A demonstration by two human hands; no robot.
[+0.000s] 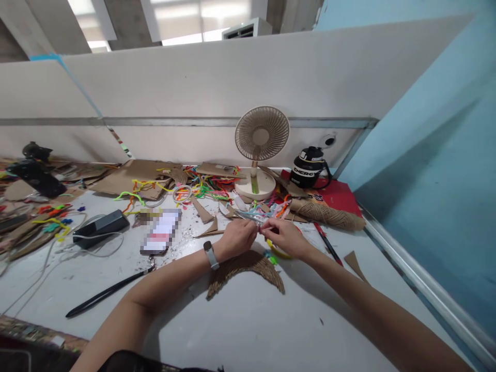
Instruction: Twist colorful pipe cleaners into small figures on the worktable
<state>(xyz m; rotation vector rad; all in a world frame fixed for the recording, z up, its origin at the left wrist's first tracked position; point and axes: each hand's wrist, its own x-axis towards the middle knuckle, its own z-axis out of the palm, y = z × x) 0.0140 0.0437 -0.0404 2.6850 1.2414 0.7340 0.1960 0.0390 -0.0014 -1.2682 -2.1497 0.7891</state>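
My left hand (238,238), with a watch (210,254) on its wrist, is closed just above the table. Close beside it my right hand (285,237) has thumb and forefinger pinched together. A thin silvery thing (250,217) shows at the fingertips of both hands; its kind and which hand grips it are unclear. Below the hands lies a crescent (248,262) of brown cardboard covered with rows of twine. Small green bits (274,260) and a yellow curved piece (279,251) lie under my right hand, partly hidden by it.
A small fan (262,134) stands behind the hands among cardboard scraps and coloured fuzzy stems. To the right are a twine roll (327,214), a black pen (327,243) and a black jar (306,168). Leftward lie a phone (160,232), a black power bank (101,227) and cables.
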